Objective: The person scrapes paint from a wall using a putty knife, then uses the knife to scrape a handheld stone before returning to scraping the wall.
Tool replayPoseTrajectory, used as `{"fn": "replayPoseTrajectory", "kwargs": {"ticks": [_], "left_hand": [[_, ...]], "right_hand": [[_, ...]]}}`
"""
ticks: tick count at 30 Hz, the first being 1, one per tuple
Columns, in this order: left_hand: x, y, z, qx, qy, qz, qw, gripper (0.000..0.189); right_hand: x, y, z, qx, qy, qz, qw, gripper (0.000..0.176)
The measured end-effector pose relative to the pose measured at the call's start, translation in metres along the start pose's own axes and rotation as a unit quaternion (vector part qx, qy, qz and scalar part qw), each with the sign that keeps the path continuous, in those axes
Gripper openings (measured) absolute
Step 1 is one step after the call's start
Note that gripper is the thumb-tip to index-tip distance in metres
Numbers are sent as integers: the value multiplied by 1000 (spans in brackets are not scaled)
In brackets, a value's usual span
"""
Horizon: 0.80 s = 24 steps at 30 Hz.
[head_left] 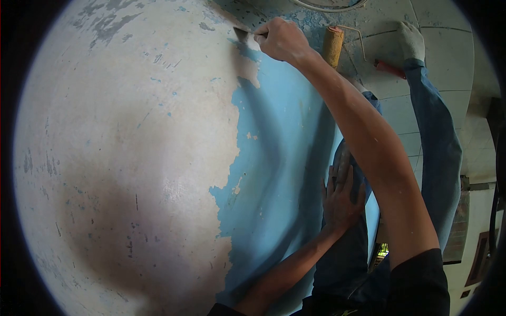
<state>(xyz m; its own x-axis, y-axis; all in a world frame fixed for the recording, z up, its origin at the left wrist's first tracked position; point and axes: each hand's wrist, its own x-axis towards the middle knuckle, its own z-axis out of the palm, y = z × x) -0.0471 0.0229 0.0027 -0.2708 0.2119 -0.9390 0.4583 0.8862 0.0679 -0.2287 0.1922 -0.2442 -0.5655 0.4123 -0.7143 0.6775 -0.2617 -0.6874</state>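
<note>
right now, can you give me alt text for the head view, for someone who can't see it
A person's right hand holds a scraper at a wall, part pale and part blue with a ragged edge between. The left hand lies over a trousered leg; a yellow paint roller lies on the tiled floor.

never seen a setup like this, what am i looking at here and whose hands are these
There's no machine here: one person works with two bare hands, and the single picture comes from a camera on their head, looking forward and down. The right hand grips a scraper at a large surface, part blue paint, part pale with scattered flecks. The left hand holds nothing visible and seems to rest on a trouser leg. On the tiled floor lies a yellow roller.
</note>
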Motion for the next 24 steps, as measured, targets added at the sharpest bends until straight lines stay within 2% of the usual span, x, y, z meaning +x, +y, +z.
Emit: {"fn": "replayPoseTrajectory", "kwargs": {"ticks": [3, 5, 9, 12, 14, 15, 17, 21, 22, 24], "left_hand": [[2, 1, -4, 11, 5, 12, 1000, 62], [2, -2, -4, 11, 12, 16, 1000, 62], [-1, -1, 0, 11, -6, 6, 1000, 63], [0, -3, 1, -4, -1, 5, 1000, 65], [3, -4, 1, -20, -1, 0, 1000, 67], [3, -4, 1, -19, 0, 2, 1000, 67], [1, -1, 0, -20, 2, 5, 1000, 67], [-1, 0, -2, 21, 0, 10, 1000, 66], [1, 0, -1, 19, -5, 10, 1000, 66], [3, -1, 0, -7, 5, 7, 1000, 64]], "right_hand": [[9, 1, 5, 13, 48, 34, 998, 21], [4, -4, -5, 25, -3, 6, 1000, 22], [-1, -4, -1, -15, 23, -5, 1000, 22], [-5, -5, -7, 43, 26, 9, 999, 23], [-33, -19, -23, 65, -37, -25, 997, 23], [-45, -22, -20, 63, -39, -26, 997, 23], [-61, -22, -11, 53, 31, -51, 997, 23], [-34, -26, -10, 85, 11, -1, 996, 23], [-35, -28, -16, 51, -21, -8, 998, 23], [-45, -36, -23, 45, -23, -28, 998, 23]]}}
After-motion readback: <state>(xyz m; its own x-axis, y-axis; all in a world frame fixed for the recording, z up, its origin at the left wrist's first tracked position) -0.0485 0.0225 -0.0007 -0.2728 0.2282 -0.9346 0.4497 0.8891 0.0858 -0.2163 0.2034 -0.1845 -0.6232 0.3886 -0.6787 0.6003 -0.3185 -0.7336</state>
